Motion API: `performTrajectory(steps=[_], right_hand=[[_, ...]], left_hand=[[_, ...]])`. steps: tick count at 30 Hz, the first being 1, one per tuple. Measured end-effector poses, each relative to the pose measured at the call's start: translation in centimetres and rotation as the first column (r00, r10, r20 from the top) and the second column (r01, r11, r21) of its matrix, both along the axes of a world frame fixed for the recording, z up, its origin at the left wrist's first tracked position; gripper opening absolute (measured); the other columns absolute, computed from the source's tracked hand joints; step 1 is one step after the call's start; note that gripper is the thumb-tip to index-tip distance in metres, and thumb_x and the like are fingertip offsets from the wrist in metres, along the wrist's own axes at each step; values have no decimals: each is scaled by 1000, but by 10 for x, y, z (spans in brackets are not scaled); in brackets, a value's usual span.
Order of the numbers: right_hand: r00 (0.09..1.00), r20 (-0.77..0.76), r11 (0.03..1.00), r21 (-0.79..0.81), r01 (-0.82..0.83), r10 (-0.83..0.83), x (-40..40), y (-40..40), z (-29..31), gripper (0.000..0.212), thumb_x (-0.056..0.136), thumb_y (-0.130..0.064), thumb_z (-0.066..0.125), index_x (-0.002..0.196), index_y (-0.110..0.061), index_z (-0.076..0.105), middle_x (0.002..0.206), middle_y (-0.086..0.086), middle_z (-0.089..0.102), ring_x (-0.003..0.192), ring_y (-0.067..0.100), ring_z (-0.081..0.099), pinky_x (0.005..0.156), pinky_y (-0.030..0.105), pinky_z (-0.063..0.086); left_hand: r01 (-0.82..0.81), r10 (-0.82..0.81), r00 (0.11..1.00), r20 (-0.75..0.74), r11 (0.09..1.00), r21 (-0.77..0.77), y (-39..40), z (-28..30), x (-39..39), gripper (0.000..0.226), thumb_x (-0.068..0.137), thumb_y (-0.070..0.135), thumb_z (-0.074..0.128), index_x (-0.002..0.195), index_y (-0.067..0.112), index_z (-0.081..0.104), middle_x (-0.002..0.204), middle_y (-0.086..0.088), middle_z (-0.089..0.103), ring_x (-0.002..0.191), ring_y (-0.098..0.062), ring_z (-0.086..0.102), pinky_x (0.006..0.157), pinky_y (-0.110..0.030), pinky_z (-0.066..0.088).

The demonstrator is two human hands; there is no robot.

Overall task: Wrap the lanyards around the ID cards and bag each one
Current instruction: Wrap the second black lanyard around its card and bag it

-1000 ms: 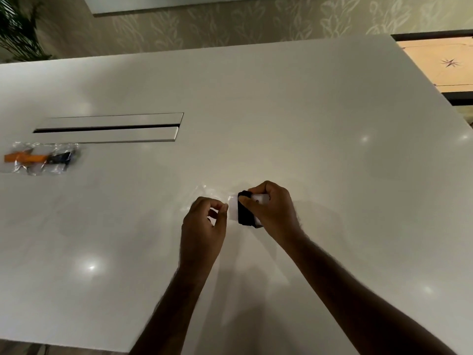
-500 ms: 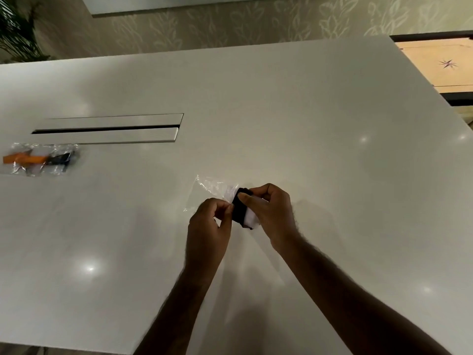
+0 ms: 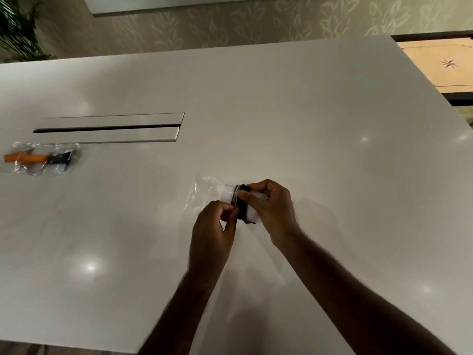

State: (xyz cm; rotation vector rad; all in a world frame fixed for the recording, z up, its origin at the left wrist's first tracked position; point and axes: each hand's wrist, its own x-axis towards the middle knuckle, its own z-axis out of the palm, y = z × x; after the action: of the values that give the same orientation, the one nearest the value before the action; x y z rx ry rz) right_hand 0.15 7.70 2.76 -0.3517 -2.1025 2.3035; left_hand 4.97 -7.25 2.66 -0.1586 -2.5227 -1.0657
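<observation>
A white ID card (image 3: pixel 227 192) with a black lanyard (image 3: pixel 243 206) wound round its middle sits partly inside the mouth of a clear plastic bag (image 3: pixel 204 192). My right hand (image 3: pixel 271 204) grips the card's right end. My left hand (image 3: pixel 213 229) pinches the bag's open edge beside the lanyard. The bag's closed end lies on the white table (image 3: pixel 281 124), pointing up and left. The card's right part is hidden under my right fingers.
At the far left lie clear bags (image 3: pixel 41 160) holding wrapped cards, one with an orange lanyard, one with a dark one. A long recessed slot (image 3: pixel 110 128) runs across the table behind them. A plant (image 3: pixel 18 29) stands beyond the far left corner.
The card has slid leftward into the bag's mouth; its white end now shows inside the plastic. Both hands shifted slightly up and the bag spread out to the left.
</observation>
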Motion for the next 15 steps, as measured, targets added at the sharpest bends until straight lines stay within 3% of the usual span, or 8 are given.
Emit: performTrajectory(steps=[5,9,12,15], right_hand=[[996,91,994,-102,33,-24,2,0,-2,18,80,-18,92,92,-16,80,96,3,82,94,24,79,75,37,64],[999,16,999,-37,-40,40,6,-1,-1,15,80,-16,92,88,-19,80,90,-1,82,83,12,79,66,22,59],[994,-46,994,40,-99,101,6,-2,1,15,78,-19,93,85,-24,80,90,-2,81,85,15,79,70,27,62],[987,-87,987,108,-123,133,3,2,3,19,78,-16,94,84,-26,79,89,-6,81,83,9,77,69,20,58]], left_hand=[[-20,20,1000,-9,1000,11,5,-1,5,9,96,16,73,98,9,68,90,1,69,76,-14,62,65,-34,59],[-13,13,1000,-25,1000,-9,6,0,4,10,94,15,75,96,7,69,88,-1,70,74,-13,62,64,-31,59],[-9,8,999,-50,1000,-25,4,0,3,10,93,12,76,97,7,68,88,-2,70,74,-13,61,66,-30,58],[-1,-3,997,-73,998,-63,1,0,3,9,94,11,75,98,7,68,89,-2,70,75,-12,59,66,-28,56]])
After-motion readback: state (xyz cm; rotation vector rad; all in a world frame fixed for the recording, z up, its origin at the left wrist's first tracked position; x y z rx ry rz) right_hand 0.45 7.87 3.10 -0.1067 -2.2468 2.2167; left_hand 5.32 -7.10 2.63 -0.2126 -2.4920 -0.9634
